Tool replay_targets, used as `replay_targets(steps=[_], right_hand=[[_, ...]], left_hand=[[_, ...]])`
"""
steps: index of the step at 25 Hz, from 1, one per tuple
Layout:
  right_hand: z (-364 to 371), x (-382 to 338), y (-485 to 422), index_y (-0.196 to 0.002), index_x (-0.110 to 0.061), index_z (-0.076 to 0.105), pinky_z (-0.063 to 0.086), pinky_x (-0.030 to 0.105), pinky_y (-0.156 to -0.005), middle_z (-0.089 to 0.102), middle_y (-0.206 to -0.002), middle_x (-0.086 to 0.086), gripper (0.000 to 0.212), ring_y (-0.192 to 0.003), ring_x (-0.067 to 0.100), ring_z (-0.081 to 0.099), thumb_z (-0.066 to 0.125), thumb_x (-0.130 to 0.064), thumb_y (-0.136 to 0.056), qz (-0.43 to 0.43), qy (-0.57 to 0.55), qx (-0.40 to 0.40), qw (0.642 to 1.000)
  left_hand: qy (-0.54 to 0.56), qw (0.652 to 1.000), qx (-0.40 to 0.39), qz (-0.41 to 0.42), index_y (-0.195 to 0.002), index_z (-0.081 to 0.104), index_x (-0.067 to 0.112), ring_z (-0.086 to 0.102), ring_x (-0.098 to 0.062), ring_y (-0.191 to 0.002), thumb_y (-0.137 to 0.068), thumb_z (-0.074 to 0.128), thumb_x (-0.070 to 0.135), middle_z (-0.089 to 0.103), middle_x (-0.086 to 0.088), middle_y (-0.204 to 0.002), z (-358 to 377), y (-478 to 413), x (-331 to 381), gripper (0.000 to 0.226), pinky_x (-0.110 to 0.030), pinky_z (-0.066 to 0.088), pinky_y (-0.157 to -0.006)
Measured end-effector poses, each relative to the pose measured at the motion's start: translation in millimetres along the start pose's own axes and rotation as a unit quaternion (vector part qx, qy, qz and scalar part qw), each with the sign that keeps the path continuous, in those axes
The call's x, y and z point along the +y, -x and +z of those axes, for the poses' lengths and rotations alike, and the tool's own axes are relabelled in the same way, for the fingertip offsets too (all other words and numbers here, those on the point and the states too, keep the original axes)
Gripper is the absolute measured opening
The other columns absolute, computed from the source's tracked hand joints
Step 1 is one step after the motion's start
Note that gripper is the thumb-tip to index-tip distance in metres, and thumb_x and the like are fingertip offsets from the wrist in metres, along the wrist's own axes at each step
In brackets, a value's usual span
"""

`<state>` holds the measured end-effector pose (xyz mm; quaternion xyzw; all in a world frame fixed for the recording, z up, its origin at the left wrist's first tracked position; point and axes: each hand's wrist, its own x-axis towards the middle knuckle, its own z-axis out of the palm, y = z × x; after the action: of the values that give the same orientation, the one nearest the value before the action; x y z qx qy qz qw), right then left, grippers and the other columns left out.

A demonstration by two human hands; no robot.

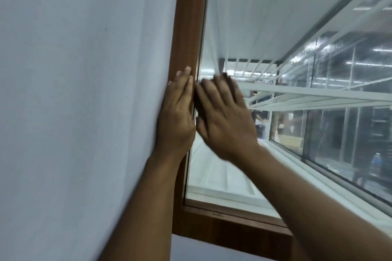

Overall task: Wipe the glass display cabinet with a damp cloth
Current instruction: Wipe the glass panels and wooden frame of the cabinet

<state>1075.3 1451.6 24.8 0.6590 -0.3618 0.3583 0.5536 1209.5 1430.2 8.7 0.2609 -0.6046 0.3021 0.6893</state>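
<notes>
The glass display cabinet has a brown wooden frame (187, 27) and a large glass pane (224, 17), seen tilted. My left hand (177, 116) lies flat with straight fingers on the upright frame post, right at the edge of the white wall. My right hand (224, 118) presses flat on the glass just beside it, fingers spread and blurred by motion. No cloth shows in either hand; a dark patch under the right fingers could be shadow or reflection.
A white wall (84, 91) fills the left half of the view. Inside the cabinet hang white wire shelves (307, 95). The lower frame rail (233, 224) runs along the bottom. Reflections of lights and a room show in the far glass (350, 59).
</notes>
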Motion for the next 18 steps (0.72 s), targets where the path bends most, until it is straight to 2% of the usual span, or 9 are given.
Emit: replay_targets(steps=[3, 5, 10, 14, 18], right_hand=[[-4, -26, 92, -0.152, -0.007, 0.043, 0.019, 0.054, -0.126, 0.045, -0.155, 0.015, 0.062, -0.149, 0.037, 0.034, 0.046, -0.036, -0.098, -0.115, 0.002, -0.071, 0.991], [-4, -15, 96, -0.149, -0.009, 0.047, 0.022, 0.054, -0.126, 0.046, -0.153, 0.013, 0.059, -0.148, 0.036, 0.036, 0.046, -0.036, -0.097, -0.162, 0.008, -0.082, 0.983], [-2, 5, 15, -0.144, -0.007, 0.051, 0.021, 0.056, -0.125, 0.051, -0.147, 0.015, 0.053, -0.148, 0.038, 0.036, 0.045, -0.030, -0.097, 0.001, 0.008, 0.016, 1.000], [1, -8, 54, -0.149, -0.008, 0.046, 0.019, 0.057, -0.126, 0.046, -0.154, 0.015, 0.057, -0.151, 0.038, 0.030, 0.046, -0.031, -0.097, -0.022, 0.001, -0.006, 1.000], [1, -13, 92, -0.149, -0.009, 0.047, 0.026, 0.058, -0.123, 0.049, -0.152, 0.015, 0.058, -0.148, 0.039, 0.035, 0.048, -0.032, -0.096, -0.105, 0.014, -0.036, 0.994]], left_hand=[[-0.011, 1.000, -0.007, 0.000, -0.147, 0.043, -0.004, 0.031, -0.030, -0.150, -0.096, 0.030, -0.005, 0.040, -0.015, -0.157, -5, 14, 3, 0.053, -0.037, 0.018, -0.127], [-0.018, 1.000, -0.013, 0.002, -0.147, 0.043, -0.004, 0.031, -0.029, -0.149, -0.096, 0.032, -0.007, 0.040, -0.015, -0.157, -8, 24, 5, 0.052, -0.038, 0.018, -0.127], [0.000, 1.000, -0.019, -0.012, -0.147, 0.044, -0.004, 0.030, -0.027, -0.150, -0.104, 0.037, 0.002, 0.040, -0.015, -0.157, -12, 44, 7, 0.044, -0.044, 0.024, -0.125], [-0.010, 1.000, -0.017, -0.008, -0.146, 0.045, -0.003, 0.032, -0.027, -0.149, -0.107, 0.035, 0.015, 0.043, -0.015, -0.156, -18, 65, 13, 0.044, -0.040, 0.024, -0.126], [0.000, 1.000, -0.011, -0.018, -0.142, 0.051, -0.004, 0.036, -0.028, -0.148, -0.101, 0.046, 0.008, 0.046, -0.016, -0.153, -18, 67, 13, 0.043, -0.040, 0.026, -0.125]])
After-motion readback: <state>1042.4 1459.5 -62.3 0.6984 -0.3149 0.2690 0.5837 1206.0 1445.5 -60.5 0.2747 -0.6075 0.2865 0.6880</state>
